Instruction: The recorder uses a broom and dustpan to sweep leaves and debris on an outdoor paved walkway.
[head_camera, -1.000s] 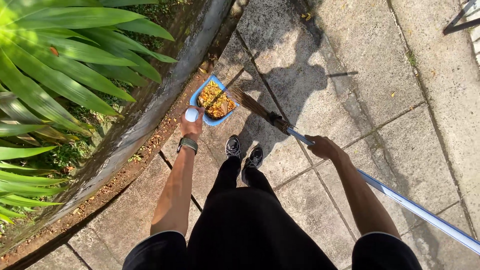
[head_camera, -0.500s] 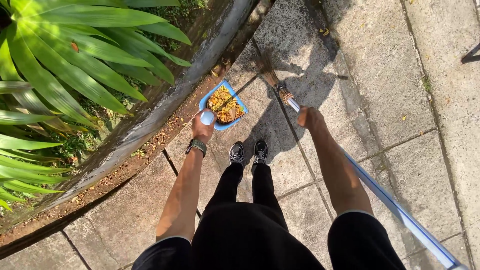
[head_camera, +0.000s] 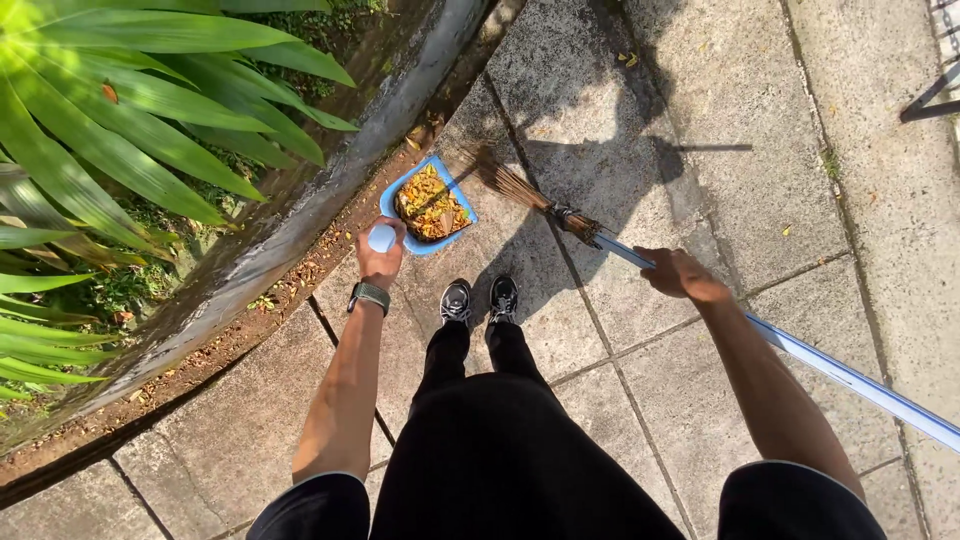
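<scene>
I'm mid-sweep: left hand (head_camera: 381, 258), fingers wrapped on the blue dustpan (head_camera: 428, 205) by the kerb; right hand (head_camera: 678, 273) clenched on the broom (head_camera: 540, 200). Next calls for short strokes into the pan.

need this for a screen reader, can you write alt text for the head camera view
Seen from above, a person standing on paving slabs holds a blue dustpan full of dry leaves by its handle in the left hand, while the right hand grips a long blue-handled broom whose bristles reach the pan. A concrete curb and green plants lie to the left.
</scene>
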